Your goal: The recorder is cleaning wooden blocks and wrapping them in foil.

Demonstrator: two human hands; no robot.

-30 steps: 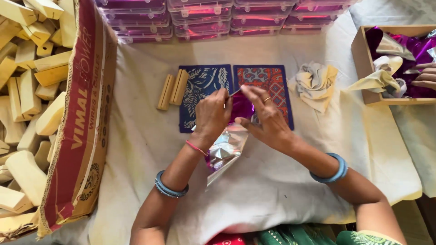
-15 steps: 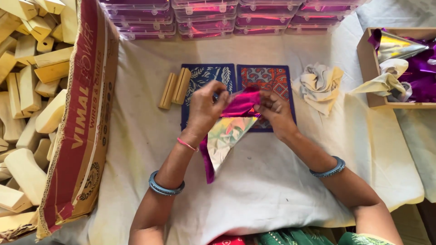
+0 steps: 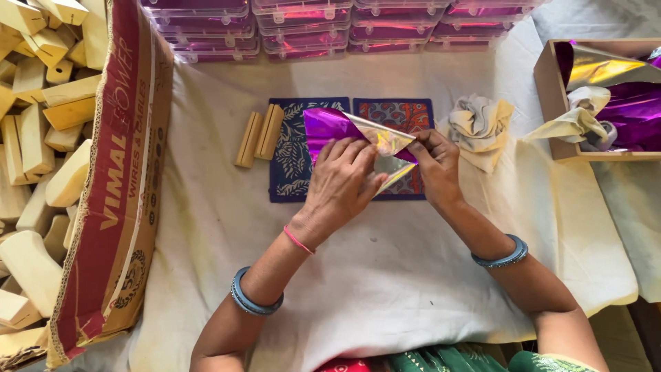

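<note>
My left hand (image 3: 342, 182) and my right hand (image 3: 435, 165) both grip a sheet of shiny foil (image 3: 330, 124), purple on one side and silver on the other. I hold it stretched flat over two patterned cards lying side by side on the cloth: a blue floral card (image 3: 290, 155) and a red and blue one (image 3: 399, 111). The foil hides much of both cards. Two small wooden blocks (image 3: 259, 135) lie just left of the blue card.
A cardboard box (image 3: 120, 186) full of pale wooden blocks (image 3: 41, 138) stands at the left. Clear plastic cases (image 3: 310, 27) with purple contents line the back. A crumpled cloth (image 3: 480, 124) lies to the right. A wooden tray (image 3: 551, 103) holds purple foil and rags.
The foil hung bunched and folded between my hands; now it is lifted and spread flat over the cards. Another person's hand at the wooden tray has gone from view.
</note>
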